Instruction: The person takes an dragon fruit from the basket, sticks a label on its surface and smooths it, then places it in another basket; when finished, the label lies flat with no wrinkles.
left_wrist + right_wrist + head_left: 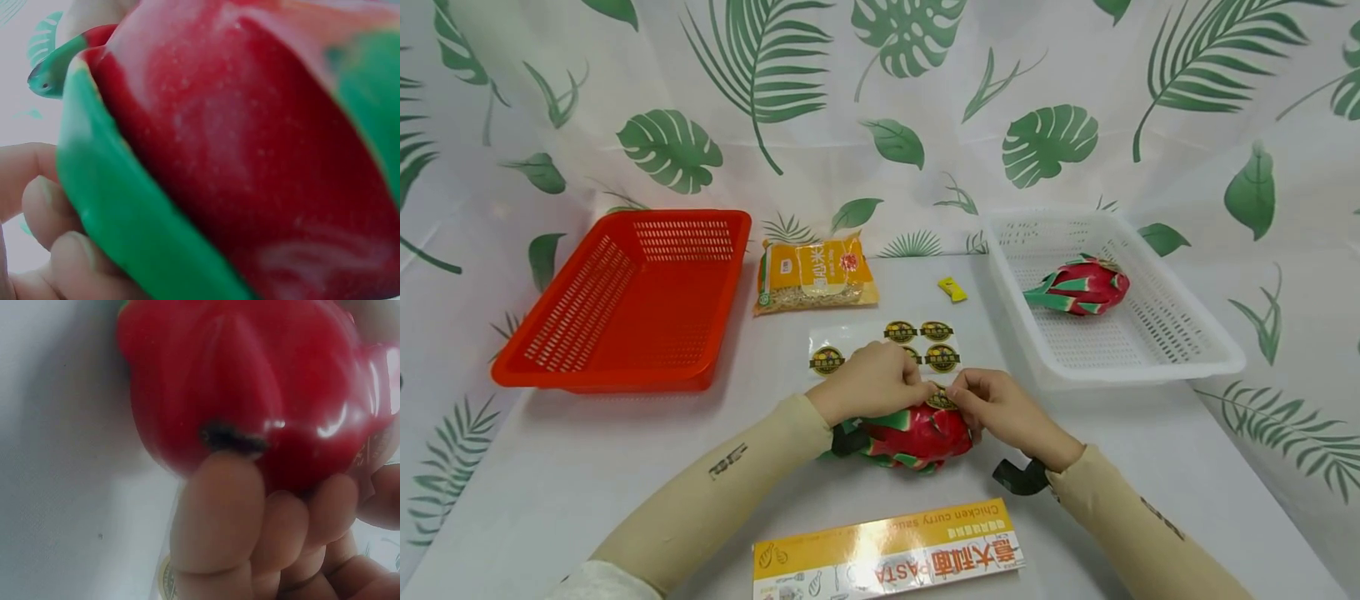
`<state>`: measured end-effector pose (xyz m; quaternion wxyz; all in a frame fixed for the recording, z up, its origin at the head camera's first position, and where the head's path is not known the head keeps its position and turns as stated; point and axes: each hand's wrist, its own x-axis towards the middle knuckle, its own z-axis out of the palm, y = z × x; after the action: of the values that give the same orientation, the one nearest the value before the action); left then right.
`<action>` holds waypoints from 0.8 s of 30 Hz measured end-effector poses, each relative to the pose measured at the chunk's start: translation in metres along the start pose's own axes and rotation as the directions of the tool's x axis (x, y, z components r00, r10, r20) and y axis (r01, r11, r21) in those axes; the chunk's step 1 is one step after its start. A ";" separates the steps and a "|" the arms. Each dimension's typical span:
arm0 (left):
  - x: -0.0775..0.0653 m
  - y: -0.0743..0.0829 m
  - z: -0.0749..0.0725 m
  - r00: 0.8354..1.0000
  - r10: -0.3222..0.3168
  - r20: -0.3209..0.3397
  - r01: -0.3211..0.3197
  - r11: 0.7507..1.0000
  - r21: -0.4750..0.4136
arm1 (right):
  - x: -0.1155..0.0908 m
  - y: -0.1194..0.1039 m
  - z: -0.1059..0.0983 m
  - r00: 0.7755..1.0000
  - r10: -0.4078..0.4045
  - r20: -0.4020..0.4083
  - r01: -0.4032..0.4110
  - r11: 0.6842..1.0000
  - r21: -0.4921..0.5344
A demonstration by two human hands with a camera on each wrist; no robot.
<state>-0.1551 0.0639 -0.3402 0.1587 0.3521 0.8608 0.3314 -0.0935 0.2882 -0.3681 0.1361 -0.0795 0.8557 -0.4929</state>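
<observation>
A dragon fruit (pixel 917 437), red with green scales, lies on the table in front of the person. Above its upper side is a black-and-gold sticker (pixel 940 397), between the fingertips of both hands. My left hand (pixel 876 382) pinches the sticker's left edge, and my right hand (pixel 1003 412) pinches its right edge. In the right wrist view, the right fingers (pixel 219 512) touch the red skin of the fruit (pixel 250 369). Curled left fingers (pixel 50 212) show beside a green scale in the left wrist view. Behind the hands lies a sheet of similar stickers (pixel 861 337).
A red basket (pixel 715 354) stands at the left. The white basket (pixel 1150 371) at the right holds another dragon fruit (pixel 1086 287). A bag of grain (pixel 816 275) and a small yellow packet (pixel 952 289) lie at the back. Nearest the person is a pasta box (pixel 887 554).
</observation>
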 end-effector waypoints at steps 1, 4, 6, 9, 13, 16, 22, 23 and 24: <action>0.000 0.000 0.000 1.000 -0.001 0.001 0.001 1.000 0.006 | 0.000 0.000 0.000 1.000 -0.001 -0.003 0.001 1.000 -0.002; 0.002 0.002 0.001 1.000 -0.004 0.008 0.004 1.000 0.021 | -0.001 0.002 0.001 1.000 -0.015 -0.017 0.015 1.000 -0.020; 0.003 0.002 0.002 1.000 -0.012 0.010 0.012 0.999 0.030 | -0.001 0.003 0.002 0.999 -0.032 -0.025 0.031 0.999 -0.037; 0.004 0.003 0.002 1.000 -0.025 0.008 0.024 0.999 0.047 | -0.002 0.004 0.004 0.998 -0.053 -0.037 0.050 0.996 -0.073; 0.004 0.004 0.002 1.000 -0.028 0.008 0.028 0.997 0.069 | -0.004 0.005 0.005 0.998 -0.050 -0.036 0.047 0.995 -0.091; 0.005 0.004 0.002 1.000 -0.022 0.008 0.021 0.996 0.083 | -0.005 0.004 0.005 0.999 -0.037 -0.026 0.035 0.996 -0.084; 0.007 0.002 0.002 1.000 -0.001 0.024 -0.001 0.995 0.098 | -0.007 0.002 0.006 0.999 -0.025 -0.029 0.022 0.995 -0.102; 0.007 0.002 0.002 1.000 -0.002 0.027 -0.001 0.995 0.098 | -0.007 0.002 0.006 0.999 -0.023 -0.031 0.019 0.994 -0.112; 0.007 0.003 0.002 1.000 -0.005 0.030 0.002 0.995 0.098 | -0.008 0.002 0.006 0.999 -0.021 -0.034 0.017 0.992 -0.123</action>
<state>-0.1575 0.0708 -0.3399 0.1548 0.3629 0.8742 0.2832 -0.0843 0.2858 -0.3715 0.1110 -0.0872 0.8859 -0.4418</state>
